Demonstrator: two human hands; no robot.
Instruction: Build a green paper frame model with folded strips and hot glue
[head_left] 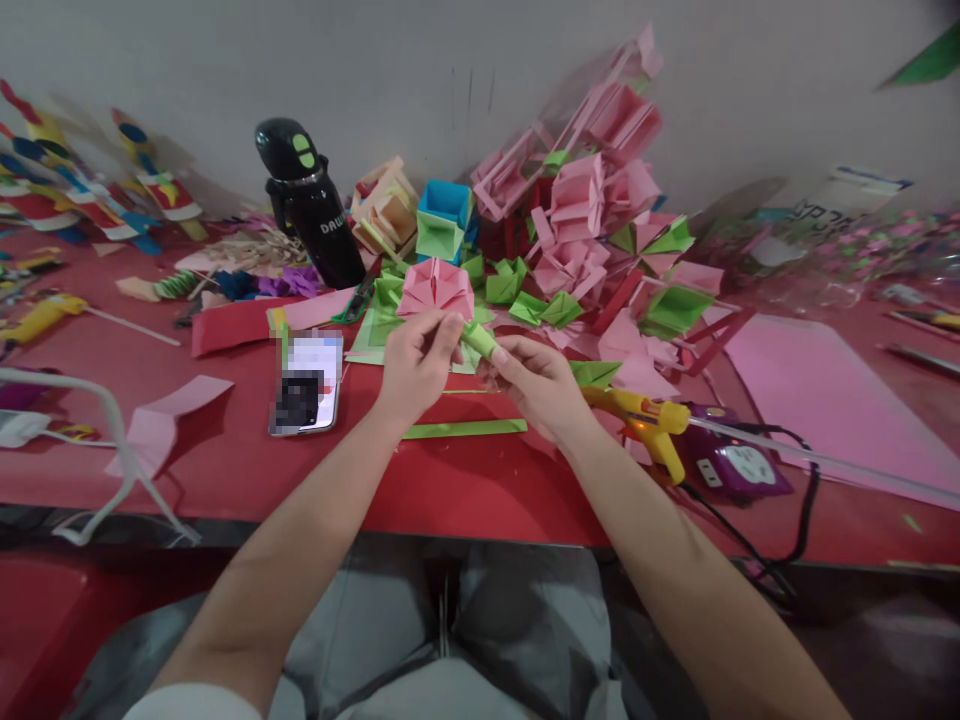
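Between my two hands is a small piece of green paper [478,341], bent or rolled into a short tube. My left hand [421,360] pinches its left end, and my right hand [536,380] grips the right end with thumb and fingers. Just behind the left fingers stands a pink folded-paper piece [436,288]; whether the fingers touch it I cannot tell. A flat green paper strip [465,429] lies on the red table below my hands. Beyond them are several green folded-paper pieces [536,308].
A phone [315,385] lies to the left, with a black bottle [319,215] behind it. At right are a yellow glue gun [645,425], a purple power socket [739,460] with a black cable, and pink paper sheets [840,400]. Pink folded-paper boxes [581,195] pile against the wall.
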